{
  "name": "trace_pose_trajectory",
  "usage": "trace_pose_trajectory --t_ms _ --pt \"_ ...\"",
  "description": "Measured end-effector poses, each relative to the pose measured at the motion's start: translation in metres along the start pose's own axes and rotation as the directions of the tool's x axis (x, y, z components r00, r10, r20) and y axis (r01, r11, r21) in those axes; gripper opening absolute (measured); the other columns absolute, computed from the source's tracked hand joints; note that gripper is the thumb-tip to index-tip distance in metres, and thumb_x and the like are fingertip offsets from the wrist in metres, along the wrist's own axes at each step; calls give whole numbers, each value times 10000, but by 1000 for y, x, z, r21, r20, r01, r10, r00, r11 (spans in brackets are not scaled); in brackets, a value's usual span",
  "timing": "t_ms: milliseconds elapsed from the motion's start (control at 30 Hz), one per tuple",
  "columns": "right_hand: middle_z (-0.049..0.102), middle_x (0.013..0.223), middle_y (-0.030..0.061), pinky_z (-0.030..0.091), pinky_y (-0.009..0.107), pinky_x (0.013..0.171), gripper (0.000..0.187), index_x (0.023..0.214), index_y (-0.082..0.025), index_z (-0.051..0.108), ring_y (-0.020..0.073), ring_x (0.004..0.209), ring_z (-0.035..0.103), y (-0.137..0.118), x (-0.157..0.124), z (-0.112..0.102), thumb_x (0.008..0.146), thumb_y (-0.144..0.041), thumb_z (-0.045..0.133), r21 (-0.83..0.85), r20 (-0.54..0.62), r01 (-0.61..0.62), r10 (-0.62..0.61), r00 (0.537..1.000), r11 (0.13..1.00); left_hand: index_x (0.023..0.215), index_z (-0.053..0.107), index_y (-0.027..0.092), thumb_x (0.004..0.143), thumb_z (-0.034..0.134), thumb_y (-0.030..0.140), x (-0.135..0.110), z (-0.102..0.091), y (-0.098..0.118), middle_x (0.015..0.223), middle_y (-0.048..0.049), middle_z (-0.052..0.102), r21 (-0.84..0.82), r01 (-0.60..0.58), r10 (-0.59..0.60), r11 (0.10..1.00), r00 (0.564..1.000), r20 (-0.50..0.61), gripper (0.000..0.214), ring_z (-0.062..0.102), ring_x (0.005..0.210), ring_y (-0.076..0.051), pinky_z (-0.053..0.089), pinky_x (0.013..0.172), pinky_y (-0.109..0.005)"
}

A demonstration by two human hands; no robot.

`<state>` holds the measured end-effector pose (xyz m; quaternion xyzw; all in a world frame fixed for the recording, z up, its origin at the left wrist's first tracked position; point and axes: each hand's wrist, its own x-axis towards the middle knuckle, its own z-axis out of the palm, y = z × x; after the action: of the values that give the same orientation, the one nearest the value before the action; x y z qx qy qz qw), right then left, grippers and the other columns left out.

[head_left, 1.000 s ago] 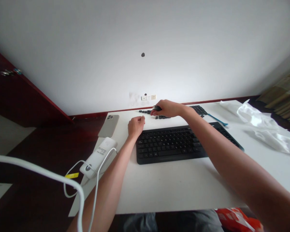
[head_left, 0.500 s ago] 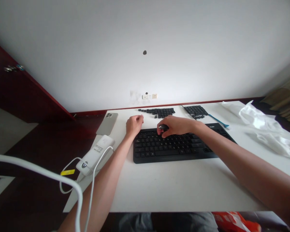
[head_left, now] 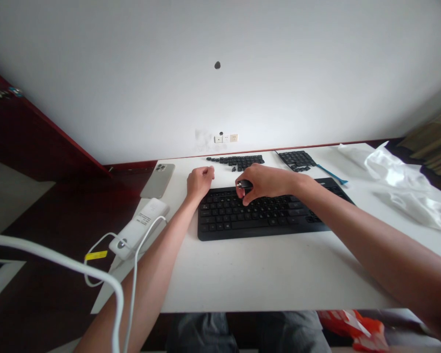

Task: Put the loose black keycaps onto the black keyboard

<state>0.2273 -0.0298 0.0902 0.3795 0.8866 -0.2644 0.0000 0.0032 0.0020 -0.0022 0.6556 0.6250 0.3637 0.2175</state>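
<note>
Keyboard (head_left: 253, 224) flat on the white table (head_left: 260, 274), and right hand (head_left: 266, 180) over its keys — fingers closed around a small dark tool (head_left: 246, 184) with a shiny tip. Left hand (head_left: 199, 184) apart, loosely curled by the far-left corner — can't tell if it grips anything. Loose black keycaps (head_left: 250, 161) lie beyond.

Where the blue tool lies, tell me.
Right of centre in the head view, the blue tool lies between loose black keys and the white plastic.
</note>
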Motion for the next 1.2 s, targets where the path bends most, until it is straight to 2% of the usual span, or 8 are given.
trace_pose_trajectory --t_ms 267,567,767,900,1033,1200 --pt "793 826 0 481 281 702 81 827 -242 798 198 826 726 0 2 7 779 -307 791 12 47 -22 21 999 1000 589 592 214 923 441 455 0 -1 0 579 -16 594 16 6 -6 1000 1000 0 438 545 611 -184 314 625 -295" --pt "795 843 19 484 301 754 109 885 -250 821 213 852 720 -1 -2 5 831 -280 731 -81 53 -7 11 999 997 580 594 218 918 458 443 1 0 1 569 -13 576 30 20 -20 999 1000 -4 428 539 613 -186 311 635 -306" --pt "804 950 21 471 289 748 194 1003 -249 815 209 883 714 -2 -3 3 841 -313 731 -49 46 15 -13 999 999 586 598 215 917 457 441 0 -1 2 577 -17 583 30 20 -20 999 1000 -4 424 532 610 -186 308 635 -305" --pt "803 1004 33 475 295 754 266 1080 -262 818 218 906 705 -6 -6 2 890 -389 682 -19 88 -5 7 996 1000 583 596 214 914 459 424 0 -1 2 586 -23 600 27 28 -28 999 1000 -2 415 548 627 -192 318 640 -302" --pt "802 1006 38 477 299 763 250 1043 -258 822 229 927 706 -8 -8 3 882 -390 683 -19 133 -11 14 991 1000 572 577 215 908 462 407 1 0 1 562 -18 577 15 15 -15 1000 1000 -3 404 533 608 -187 317 633 -302" --pt "797 942 27 464 301 715 194 987 -257 812 228 871 707 -8 -7 5 830 -335 729 -53 138 -18 25 990 998 575 585 216 908 470 402 1 0 0 546 -12 558 10 15 -15 1000 1000 -5 398 517 582 -180 311 618 -305"
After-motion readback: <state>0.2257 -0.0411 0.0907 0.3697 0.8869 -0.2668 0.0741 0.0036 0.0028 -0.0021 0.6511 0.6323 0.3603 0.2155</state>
